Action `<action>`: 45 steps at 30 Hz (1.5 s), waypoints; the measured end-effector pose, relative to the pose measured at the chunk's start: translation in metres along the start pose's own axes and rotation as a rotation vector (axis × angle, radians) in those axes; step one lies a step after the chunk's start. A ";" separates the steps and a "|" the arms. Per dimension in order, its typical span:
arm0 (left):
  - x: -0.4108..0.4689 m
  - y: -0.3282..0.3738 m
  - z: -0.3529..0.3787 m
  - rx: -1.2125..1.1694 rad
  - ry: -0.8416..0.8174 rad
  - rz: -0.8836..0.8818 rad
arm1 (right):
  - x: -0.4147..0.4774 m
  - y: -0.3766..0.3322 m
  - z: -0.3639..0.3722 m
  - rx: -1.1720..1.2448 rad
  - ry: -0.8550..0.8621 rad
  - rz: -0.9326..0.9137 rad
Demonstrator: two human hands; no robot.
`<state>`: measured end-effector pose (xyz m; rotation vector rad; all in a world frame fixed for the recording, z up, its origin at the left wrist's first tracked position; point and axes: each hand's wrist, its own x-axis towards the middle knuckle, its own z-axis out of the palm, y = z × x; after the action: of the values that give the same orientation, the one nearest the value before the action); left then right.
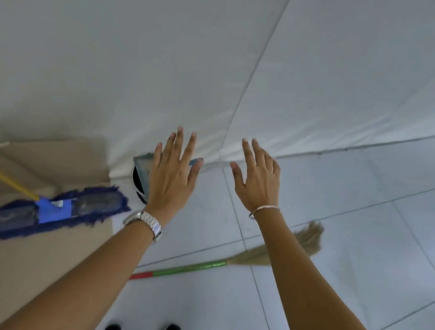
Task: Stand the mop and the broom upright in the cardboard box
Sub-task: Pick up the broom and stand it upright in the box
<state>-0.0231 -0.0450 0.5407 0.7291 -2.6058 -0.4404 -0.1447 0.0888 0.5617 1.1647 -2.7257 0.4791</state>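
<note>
Box (39, 261): cardboard, at 8 o'clock; held the mop (53, 213), blue head across its opening, yellow handle running to 10 o'clock
Broom (227, 262): lay flat on the tiles at 5 o'clock, outside the box
Left hand (173, 176): fingers spread wide, held nothing
Right hand (259, 181): fingers spread wide, held nothing

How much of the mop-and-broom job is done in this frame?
Half done, apparently: the blue flat mop with yellow handle sits at the brown cardboard box, head up. Nothing in hand: left hand and right hand are open. Left: the green-handled straw broom lies on the tiled floor.
</note>
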 end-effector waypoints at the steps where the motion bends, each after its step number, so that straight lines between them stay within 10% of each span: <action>1: -0.017 -0.009 0.028 0.005 -0.042 -0.026 | -0.013 0.011 0.027 0.006 -0.057 0.002; 13: -0.256 -0.159 0.366 -0.073 -0.367 -0.530 | -0.206 0.119 0.415 0.097 -0.762 0.042; 25: -0.343 -0.242 0.529 -1.067 -0.061 -2.081 | -0.273 0.118 0.604 0.096 -1.045 -0.129; 37: -0.294 -0.240 0.497 -1.371 0.248 -2.013 | -0.232 0.085 0.593 -0.001 -1.196 -0.139; 45: -0.242 -0.242 0.425 -1.482 0.272 -1.650 | -0.170 0.062 0.526 0.207 -0.960 0.043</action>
<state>0.0768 -0.0293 0.0043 1.7281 -0.3272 -1.9919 -0.0731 0.0645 0.0101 1.7387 -3.5501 0.2300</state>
